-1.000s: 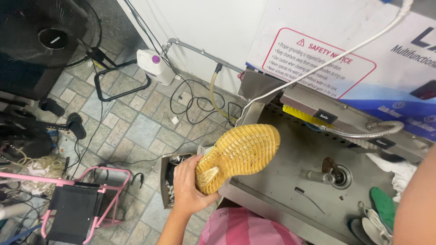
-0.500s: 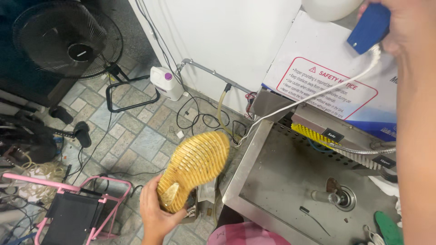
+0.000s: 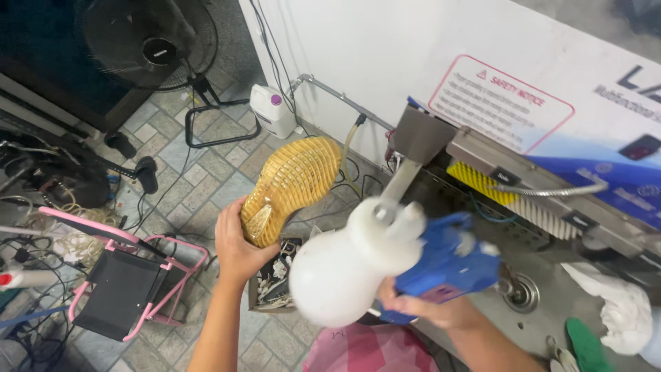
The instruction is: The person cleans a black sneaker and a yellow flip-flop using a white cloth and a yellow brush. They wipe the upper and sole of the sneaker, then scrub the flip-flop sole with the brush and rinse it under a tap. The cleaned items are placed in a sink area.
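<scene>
My left hand (image 3: pixel 237 244) grips the heel end of a shoe (image 3: pixel 292 180) turned sole-up, its ridged yellow sole facing me, held out over the tiled floor to the left of the sink. My right hand (image 3: pixel 430 308) holds a blue hand-held tool (image 3: pixel 447 265) by its body; a white rounded head (image 3: pixel 348 265) on it points left toward the shoe and is blurred by motion. The tool sits just right of and below the shoe, apart from it.
A steel sink (image 3: pixel 551 293) with a drain (image 3: pixel 520 293) lies to the right, yellow and white brushes (image 3: pixel 513 198) along its back, a white cloth (image 3: pixel 626 310) in it. On the floor: a box of scraps (image 3: pixel 275 275), a white jug (image 3: pixel 273 110), a black fan (image 3: pixel 155 48), a pink frame (image 3: pixel 124 279), cables.
My right hand has brought the blue tool down from the upper right to just beside the shoe. My left hand has held the shoe off to the left of the sink.
</scene>
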